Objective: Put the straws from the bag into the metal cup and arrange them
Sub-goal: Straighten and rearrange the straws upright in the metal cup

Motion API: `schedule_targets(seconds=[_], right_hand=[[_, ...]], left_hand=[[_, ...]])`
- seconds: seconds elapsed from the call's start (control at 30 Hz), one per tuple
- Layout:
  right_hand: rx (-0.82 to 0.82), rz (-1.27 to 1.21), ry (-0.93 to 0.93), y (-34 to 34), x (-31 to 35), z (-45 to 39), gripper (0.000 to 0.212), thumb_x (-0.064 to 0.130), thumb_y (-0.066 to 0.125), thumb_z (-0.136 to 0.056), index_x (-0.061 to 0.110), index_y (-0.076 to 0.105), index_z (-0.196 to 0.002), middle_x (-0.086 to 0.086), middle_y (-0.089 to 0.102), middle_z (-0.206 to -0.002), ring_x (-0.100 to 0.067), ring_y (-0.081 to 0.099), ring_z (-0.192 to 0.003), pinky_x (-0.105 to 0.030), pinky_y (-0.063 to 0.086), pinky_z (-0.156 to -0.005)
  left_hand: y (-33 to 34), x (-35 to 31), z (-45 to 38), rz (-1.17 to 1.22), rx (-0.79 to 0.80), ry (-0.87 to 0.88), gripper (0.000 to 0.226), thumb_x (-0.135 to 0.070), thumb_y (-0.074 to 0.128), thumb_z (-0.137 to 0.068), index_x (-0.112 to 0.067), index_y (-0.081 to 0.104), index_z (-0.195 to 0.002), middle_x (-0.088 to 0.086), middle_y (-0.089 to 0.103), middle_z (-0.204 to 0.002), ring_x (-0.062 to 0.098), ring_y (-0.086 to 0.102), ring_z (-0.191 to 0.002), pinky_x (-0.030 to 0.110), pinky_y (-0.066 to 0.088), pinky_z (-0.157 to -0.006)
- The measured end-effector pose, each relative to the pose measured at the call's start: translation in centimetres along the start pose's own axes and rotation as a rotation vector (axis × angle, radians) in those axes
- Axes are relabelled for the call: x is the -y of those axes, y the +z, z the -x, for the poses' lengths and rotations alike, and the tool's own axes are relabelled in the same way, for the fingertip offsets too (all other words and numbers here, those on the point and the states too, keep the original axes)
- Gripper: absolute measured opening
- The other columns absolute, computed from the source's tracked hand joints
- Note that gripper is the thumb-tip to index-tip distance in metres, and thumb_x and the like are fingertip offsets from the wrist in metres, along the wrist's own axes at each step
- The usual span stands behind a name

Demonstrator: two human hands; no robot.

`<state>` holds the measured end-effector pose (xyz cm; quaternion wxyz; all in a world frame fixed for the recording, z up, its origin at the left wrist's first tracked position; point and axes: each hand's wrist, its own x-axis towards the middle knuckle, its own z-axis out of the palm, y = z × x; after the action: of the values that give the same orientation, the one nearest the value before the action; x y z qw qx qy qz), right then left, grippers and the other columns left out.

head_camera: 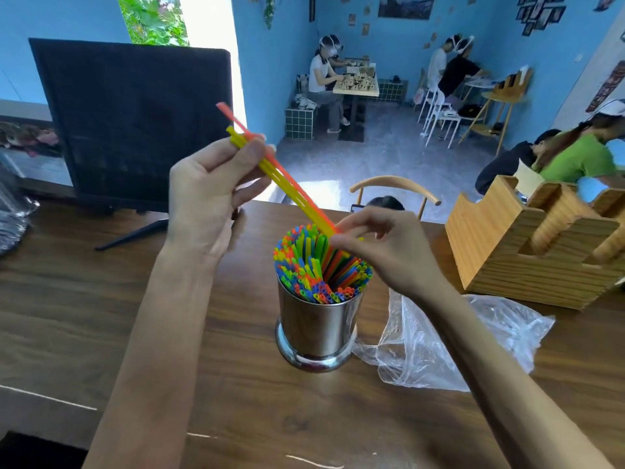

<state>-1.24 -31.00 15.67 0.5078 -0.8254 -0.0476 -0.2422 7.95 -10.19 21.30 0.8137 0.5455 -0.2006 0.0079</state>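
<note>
Left hand (pixel 206 194) fingers pinch a few loose straws (pixel 287 187) near their far ends, tilted over the metal cup (pixel 318 330) mid-bench. Right hand (pixel 382 252) fingers pinch their lower tips at the packed bundle. Steer tips into the central gap, then release. Bag (pixel 449 346) lies right of the cup.

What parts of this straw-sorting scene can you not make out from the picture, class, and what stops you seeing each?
- Lower ends of the held straws, head view: hidden behind the right hand.
- Inside of the metal cup: hidden by the packed straws.
- Plastic bag: partly covered by the right forearm; whether straws remain inside is unclear.
- Wooden organizer: cut off by the right edge.
- Left hand grip: fingertips hidden behind the thumb.
</note>
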Motion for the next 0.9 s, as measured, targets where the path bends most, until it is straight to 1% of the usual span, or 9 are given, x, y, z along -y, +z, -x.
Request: schedule_targets(seconds=[0.13, 0.2, 0.27, 0.37, 0.43, 0.5, 0.57, 0.73, 0.9], right_hand=[[0.106, 0.418, -0.056, 1.2, -0.6, 0.1, 0.021, 0.039, 0.085, -0.079, 0.04, 0.064, -0.082, 0.022, 0.07, -0.074, -0.007, 0.059, -0.097, -0.044, 0.038, -0.095], [0.141, 0.533, -0.016, 1.2, -0.8, 0.5, 0.02, 0.042, 0.084, -0.08, 0.037, 0.064, -0.083, 0.023, 0.064, -0.079, -0.007, 0.051, -0.106, -0.044, 0.029, -0.097], [0.163, 0.514, 0.009, 1.0, -0.8, 0.8, 0.02, 0.044, 0.084, -0.079, 0.033, 0.069, -0.086, 0.026, 0.062, -0.084, -0.005, 0.048, -0.109, -0.046, 0.028, -0.1], [0.123, 0.398, -0.01, 0.0, -0.6, 0.7, 0.019, 0.049, 0.082, -0.078, 0.048, 0.068, -0.092, 0.035, 0.065, -0.089, -0.002, 0.057, -0.11, -0.05, 0.037, -0.104], [0.069, 0.279, -0.003, -0.9, -0.7, 0.3, 0.011, 0.042, 0.077, -0.085, 0.047, 0.072, -0.094, 0.03, 0.071, -0.094, 0.003, 0.063, -0.104, -0.041, 0.046, -0.1], [-0.01, 0.162, 0.065, -1.6, -1.3, -0.2, 0.009, 0.026, 0.075, -0.091, 0.032, 0.079, -0.097, 0.017, 0.076, -0.094, 0.002, 0.067, -0.097, -0.029, 0.051, -0.091], [-0.079, 0.184, 0.111, -2.1, -2.0, -0.7, 0.007, 0.023, 0.074, -0.093, 0.026, 0.079, -0.097, 0.013, 0.077, -0.093, -0.003, 0.069, -0.092, -0.027, 0.055, -0.086], [0.164, 0.353, 0.204, -2.2, -2.7, -1.5, 0.022, 0.042, 0.077, -0.088, 0.031, 0.076, -0.107, 0.016, 0.073, -0.094, -0.002, 0.068, -0.084, -0.021, 0.055, -0.07], [0.172, 0.327, 0.227, -2.3, -2.6, -2.0, 0.037, 0.045, 0.084, -0.08, 0.032, 0.073, -0.113, 0.014, 0.074, -0.094, -0.002, 0.07, -0.084, -0.019, 0.056, -0.072]], left_hand=[[2.6, 0.6, 0.8, -0.168, 0.135, 0.126, 0.018, -0.016, 0.079, -0.08, -0.013, 0.076, -0.098, 0.002, 0.078, -0.084, 0.016, 0.076, -0.081, 0.024, 0.059, -0.072], [2.9, 1.6, 1.2, -0.286, 0.209, 0.171, 0.026, -0.008, 0.079, -0.084, -0.014, 0.073, -0.109, 0.004, 0.078, -0.083, 0.017, 0.076, -0.079, 0.026, 0.06, -0.071], [2.6, 2.9, 1.5, -0.411, 0.279, 0.192, 0.047, -0.011, 0.079, -0.087, -0.031, 0.065, -0.127, 0.005, 0.076, -0.085, 0.018, 0.076, -0.078, 0.031, 0.061, -0.074], [2.0, 5.1, 2.1, -0.638, 0.323, 0.273, 0.058, -0.02, 0.078, -0.09, -0.048, 0.057, -0.137, -0.005, 0.069, -0.081, 0.006, 0.072, -0.072, 0.023, 0.055, -0.071], [1.7, 6.0, 2.5, -0.704, 0.324, 0.283, 0.048, -0.026, 0.077, -0.09, -0.046, 0.064, -0.131, -0.004, 0.07, -0.081, 0.009, 0.072, -0.075, 0.029, 0.057, -0.069], [1.3, 6.5, 2.7, -0.758, 0.292, 0.279, 0.035, -0.03, 0.078, -0.088, -0.045, 0.071, -0.119, -0.011, 0.071, -0.079, 0.008, 0.07, -0.075, 0.034, 0.059, -0.071], [1.0, 7.0, 2.9, -0.785, 0.3, 0.259, 0.029, -0.029, 0.08, -0.086, -0.043, 0.075, -0.111, -0.02, 0.072, -0.081, 0.003, 0.069, -0.076, 0.03, 0.059, -0.074], [0.6, 7.9, 3.2, -0.946, 0.422, 0.207, 0.02, -0.034, 0.077, -0.088, -0.039, 0.078, -0.108, -0.013, 0.077, -0.103, 0.004, 0.07, -0.096, 0.036, 0.057, -0.089], [0.4, 7.8, 3.0, -1.006, 0.521, 0.196, 0.025, -0.039, 0.065, -0.097, -0.048, 0.07, -0.119, -0.006, 0.074, -0.108, 0.012, 0.062, -0.103, 0.044, 0.053, -0.089]])
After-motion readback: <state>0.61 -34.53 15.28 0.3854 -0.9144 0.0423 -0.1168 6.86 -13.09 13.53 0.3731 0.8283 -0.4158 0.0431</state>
